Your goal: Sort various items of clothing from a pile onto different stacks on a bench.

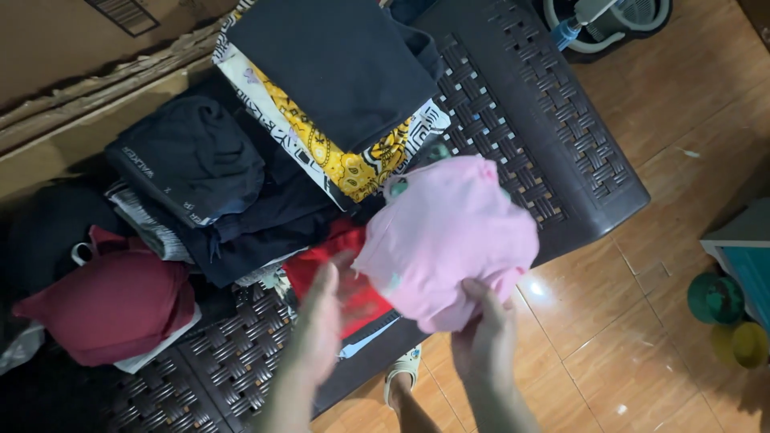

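- While gripping the lower edge of a pink garment (449,240), right hand (484,337) with fingers curled shut on the cloth.
- Left hand (321,317) open, fingers spread, just beside the pink garment, over a red cloth (353,281).
- Held above a dark woven-pattern table (545,120), near folded dark clothes (192,160) and a yellow patterned cloth (345,160).

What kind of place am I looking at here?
Probably a room in a home, used for sorting laundry: folded clothes piled on a dark woven plastic table, a tiled floor, and cardboard boxes beside it.
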